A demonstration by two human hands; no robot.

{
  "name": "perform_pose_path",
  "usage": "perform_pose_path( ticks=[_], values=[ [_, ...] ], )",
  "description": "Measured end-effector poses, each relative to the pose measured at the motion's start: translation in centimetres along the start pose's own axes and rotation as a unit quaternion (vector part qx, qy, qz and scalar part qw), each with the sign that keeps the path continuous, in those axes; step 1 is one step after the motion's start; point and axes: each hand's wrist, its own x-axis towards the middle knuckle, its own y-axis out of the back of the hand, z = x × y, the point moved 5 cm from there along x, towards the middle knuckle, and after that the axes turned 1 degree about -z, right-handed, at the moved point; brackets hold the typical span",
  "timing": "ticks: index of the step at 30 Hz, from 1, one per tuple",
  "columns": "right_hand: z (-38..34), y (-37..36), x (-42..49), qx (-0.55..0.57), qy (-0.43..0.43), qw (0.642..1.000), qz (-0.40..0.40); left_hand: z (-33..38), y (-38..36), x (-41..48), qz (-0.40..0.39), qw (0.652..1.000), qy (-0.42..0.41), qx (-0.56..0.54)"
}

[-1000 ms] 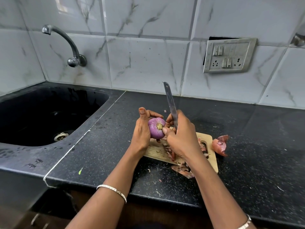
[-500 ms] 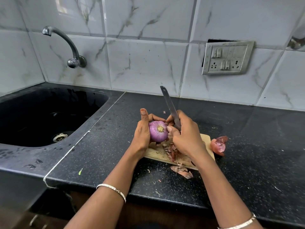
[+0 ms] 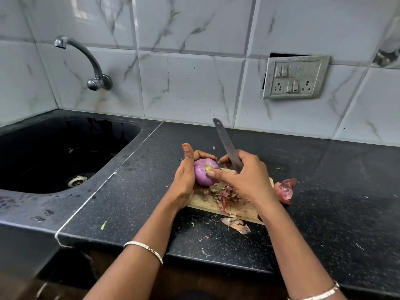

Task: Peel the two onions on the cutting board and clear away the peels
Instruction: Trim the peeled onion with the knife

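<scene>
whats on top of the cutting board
Reddish onion peels lie heaped on the wooden cutting board; the left hand holds an onion above it. The right hand, gripping a knife, hides whatever lies on the board's right part.

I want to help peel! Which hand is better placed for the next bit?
Probably the right hand: it grips the knife, and its thumb touches the onion at its end. The left hand just holds the onion.

Home kitchen for sure: black speckled stone counter (image 3: 324,191), black sink (image 3: 54,152) at 9 o'clock, marble-look wall tiles (image 3: 190,87).
</scene>
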Motion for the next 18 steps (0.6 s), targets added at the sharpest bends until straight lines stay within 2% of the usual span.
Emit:
perform_pose_path(
  ticks=[2, 10, 14, 18],
  values=[
    [0.12, -0.52, 0.30, 0.006, 0.000, 0.999, -0.031, -0.12, -0.05, -0.13, -0.005, 1.000, 0.018, -0.003],
    [0.89, -0.01, 0.61, 0.026, 0.005, 1.000, -0.008, -0.42, 0.35, 0.10, 0.023, 0.999, 0.034, -0.021],
    [0.46, -0.45, 0.29, 0.039, 0.034, 0.997, -0.060, -0.53, 0.39, 0.15, 0.017, 0.999, 0.041, -0.030],
    [0.25, -0.38, 0.63, 0.017, 0.037, 0.998, -0.056, -0.55, 0.45, 0.11, 0.022, 0.998, 0.047, -0.032]
  ],
)
